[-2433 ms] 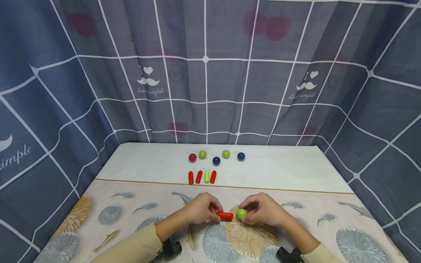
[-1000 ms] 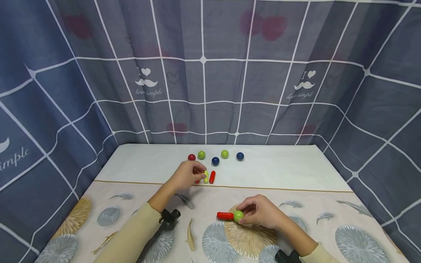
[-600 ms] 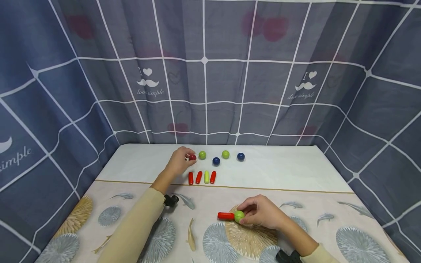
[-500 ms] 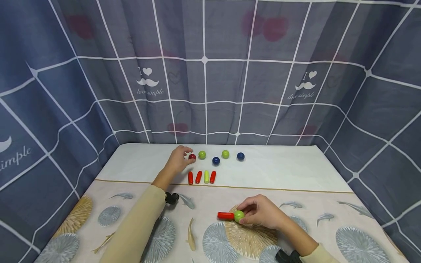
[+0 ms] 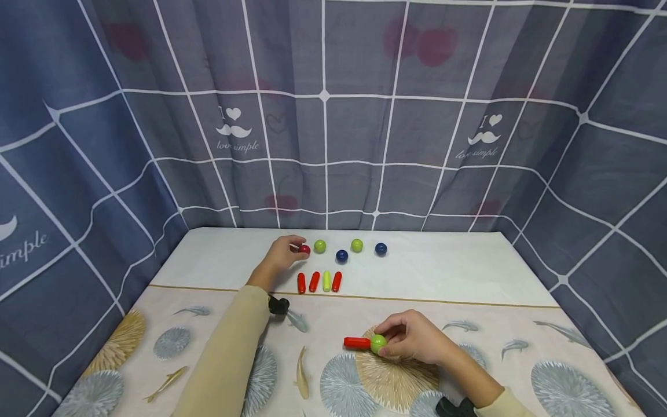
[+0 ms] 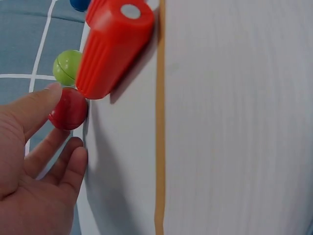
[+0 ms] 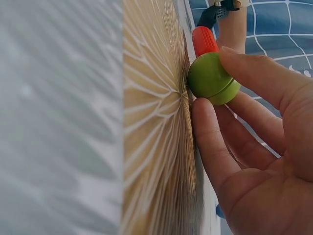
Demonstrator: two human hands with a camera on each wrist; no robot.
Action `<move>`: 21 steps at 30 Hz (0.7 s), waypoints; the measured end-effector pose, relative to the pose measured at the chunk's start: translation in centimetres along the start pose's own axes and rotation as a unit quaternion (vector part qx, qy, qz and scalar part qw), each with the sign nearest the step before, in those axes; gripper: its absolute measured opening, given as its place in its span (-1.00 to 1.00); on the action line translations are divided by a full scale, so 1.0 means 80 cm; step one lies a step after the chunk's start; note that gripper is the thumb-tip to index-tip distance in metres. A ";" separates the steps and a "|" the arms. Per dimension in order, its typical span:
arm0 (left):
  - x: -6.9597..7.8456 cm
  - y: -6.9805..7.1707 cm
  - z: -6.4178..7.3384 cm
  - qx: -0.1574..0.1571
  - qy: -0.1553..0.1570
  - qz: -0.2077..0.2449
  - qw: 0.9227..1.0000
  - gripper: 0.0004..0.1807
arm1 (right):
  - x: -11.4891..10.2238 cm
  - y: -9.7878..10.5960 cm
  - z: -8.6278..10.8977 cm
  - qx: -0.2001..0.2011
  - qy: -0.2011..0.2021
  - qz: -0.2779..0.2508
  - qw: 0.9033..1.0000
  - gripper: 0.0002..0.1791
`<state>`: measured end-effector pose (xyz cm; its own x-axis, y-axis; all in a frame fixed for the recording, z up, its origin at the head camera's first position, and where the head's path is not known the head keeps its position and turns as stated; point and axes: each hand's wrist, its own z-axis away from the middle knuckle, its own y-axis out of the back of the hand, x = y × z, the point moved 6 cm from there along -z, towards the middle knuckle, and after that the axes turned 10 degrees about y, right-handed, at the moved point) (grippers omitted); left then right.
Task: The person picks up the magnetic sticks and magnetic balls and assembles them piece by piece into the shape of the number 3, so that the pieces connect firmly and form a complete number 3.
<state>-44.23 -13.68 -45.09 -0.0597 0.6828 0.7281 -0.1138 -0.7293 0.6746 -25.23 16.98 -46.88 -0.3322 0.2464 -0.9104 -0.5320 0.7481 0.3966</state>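
At the back of the table my left hand [image 5: 282, 253] pinches a red ball [image 5: 304, 249] between thumb and fingers; in the left wrist view the thumb lies on one side of the red ball [image 6: 69, 109] and a fingertip on the other. Nearer the front, my right hand [image 5: 414, 336] pinches a green ball [image 5: 377, 343]. A red rod [image 5: 356, 343] lies on the cloth with its end against that ball. The right wrist view has the thumb and fingertips on the green ball [image 7: 210, 78], the red rod [image 7: 204, 41] behind it.
Two green balls, one here [image 5: 320, 246], and two blue balls, one here [image 5: 341, 256], sit on the white strip. In front of them lie three red rods, one here [image 5: 301, 282], and a yellow-green rod [image 5: 326, 281]. A checked curtain [image 5: 354, 127] hangs behind the table.
My left hand let go of the red rod in front, moved back over the row of rods and reached the red ball. My right hand's green ball moved left against the red rod's end.
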 end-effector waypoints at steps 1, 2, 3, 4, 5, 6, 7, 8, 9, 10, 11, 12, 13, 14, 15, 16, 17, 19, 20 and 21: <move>0.000 -0.001 -0.001 0.000 0.000 -0.001 1.000 -0.47 | 0.001 0.000 0.000 0.000 -0.001 0.000 1.000 -0.62; 0.000 -0.001 -0.001 0.001 -0.002 -0.003 1.000 -0.48 | 0.001 0.000 0.000 0.000 -0.002 0.000 1.000 -0.62; -0.001 -0.002 -0.002 0.002 -0.001 -0.003 1.000 -0.48 | 0.001 -0.001 0.000 0.001 -0.004 0.000 1.000 -0.62; -0.001 -0.002 -0.002 0.004 -0.002 -0.006 1.000 -0.49 | 0.002 -0.001 0.000 0.001 -0.004 0.000 1.000 -0.62; -0.001 -0.003 -0.003 0.006 -0.003 -0.007 1.000 -0.50 | 0.002 -0.001 0.000 0.001 -0.003 0.000 1.000 -0.62; -0.002 -0.003 -0.003 0.008 -0.002 -0.009 1.000 -0.50 | 0.002 0.000 0.000 0.002 -0.002 0.000 1.000 -0.62; -0.002 -0.004 -0.003 0.009 0.000 -0.010 1.000 -0.51 | 0.002 -0.001 0.000 0.002 -0.001 0.000 1.000 -0.62; -0.002 -0.004 -0.003 0.011 0.000 -0.012 1.000 -0.53 | 0.001 -0.001 0.000 0.002 0.000 0.000 1.000 -0.62; -0.002 -0.004 -0.003 0.012 0.001 -0.013 1.000 -0.54 | 0.001 -0.001 0.000 0.001 0.000 0.001 1.000 -0.62; -0.002 -0.005 -0.003 0.012 0.002 -0.013 1.000 -0.56 | 0.001 -0.001 0.000 0.001 0.000 0.002 1.000 -0.62; -0.002 -0.005 -0.003 0.013 0.002 -0.013 1.000 -0.57 | 0.001 -0.001 0.000 0.000 0.000 0.002 1.000 -0.62; -0.001 -0.005 -0.003 0.013 0.001 -0.014 1.000 -0.59 | 0.002 -0.001 0.000 0.000 -0.001 0.003 1.000 -0.62; -0.001 -0.005 -0.002 0.013 0.001 -0.014 1.000 -0.60 | 0.002 0.000 0.000 0.000 -0.002 0.004 1.000 -0.62; 0.000 -0.005 -0.001 0.013 0.000 -0.014 1.000 -0.60 | 0.001 0.000 0.000 -0.001 -0.002 0.006 1.000 -0.62; 0.001 -0.005 -0.001 0.014 -0.001 -0.013 1.000 -0.61 | 0.001 0.000 0.000 -0.001 -0.002 0.006 1.000 -0.62; 0.001 -0.005 0.000 0.014 -0.001 -0.013 1.000 -0.61 | 0.001 0.001 0.000 0.000 -0.002 0.007 1.000 -0.62; 0.002 -0.005 0.001 0.014 -0.001 -0.012 1.000 -0.62 | 0.001 0.001 0.000 0.000 -0.001 0.008 1.000 -0.62; 0.005 -0.004 0.004 0.015 -0.005 -0.011 1.000 -0.62 | 0.001 0.001 0.000 0.000 -0.001 0.008 1.000 -0.62; 0.006 -0.005 0.006 0.014 -0.008 -0.009 1.000 -0.62 | 0.001 0.001 0.001 0.000 -0.001 0.008 1.000 -0.62; 0.009 -0.005 0.008 0.013 -0.012 -0.006 1.000 -0.62 | 0.001 0.001 0.001 0.000 -0.001 0.007 1.000 -0.62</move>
<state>-43.62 -12.97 -44.78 -0.0352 0.6903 0.7227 -0.0876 -0.7225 0.6858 -25.27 17.11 -46.93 -0.3380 0.2583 -0.9050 -0.5274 0.7444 0.4094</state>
